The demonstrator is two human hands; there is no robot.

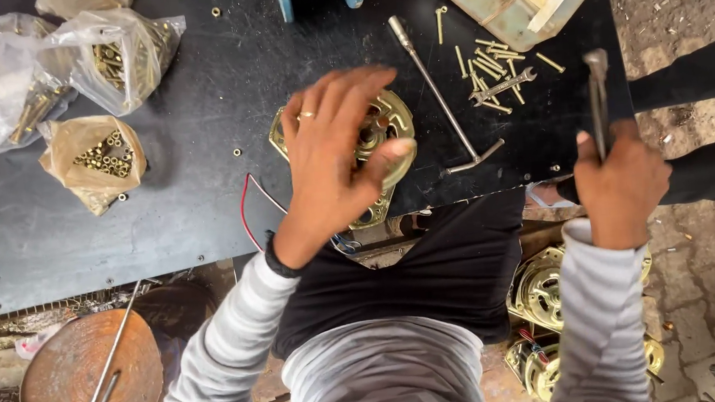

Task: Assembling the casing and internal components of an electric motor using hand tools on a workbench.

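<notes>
We laid our left hand (339, 156) with fingers spread over the brass-coloured motor (386, 131) on the black board (121, 220), apparently to pin it steady, while our right hand (620, 184), well to the right of the motor, was clenched around a metal tool (598, 93) held upright, seemingly ready for use. Loose screws (487, 67) and a long L-shaped wrench (443, 101) lay just right of the motor within easy reach, and bags of brass fittings (99, 157) sat well to its left.

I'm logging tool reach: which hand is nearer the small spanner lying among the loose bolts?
Right. The right hand, gripping a metal tool, is just right of the spanner; the left hand rests on the gold motor housing, farther left.
</notes>
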